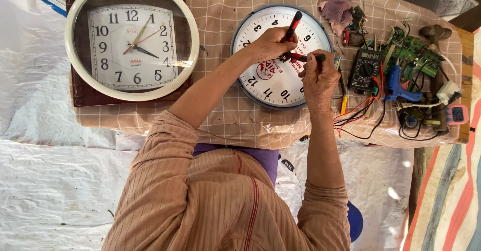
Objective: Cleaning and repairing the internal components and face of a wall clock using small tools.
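A round white clock (270, 88) with a grey-blue rim lies face up on the table, its numbers upside down to me. My left hand (268, 44) rests on the dial and grips a tool with a red-and-black handle (293, 24) that points away from me. My right hand (319, 79) is over the clock's right edge and pinches a short black-and-red tool (306, 57). The two tools meet near the dial's centre. The clock's hands are hidden by my fingers.
A larger cream-rimmed clock (133, 40) on a brown square board lies at the left. Right of the work are a black multimeter (366, 70) with red and black leads, a blue glue gun (398, 88), green circuit boards (416, 55) and a pink cloth (336, 8). The checked table cover (225, 120) ends near me.
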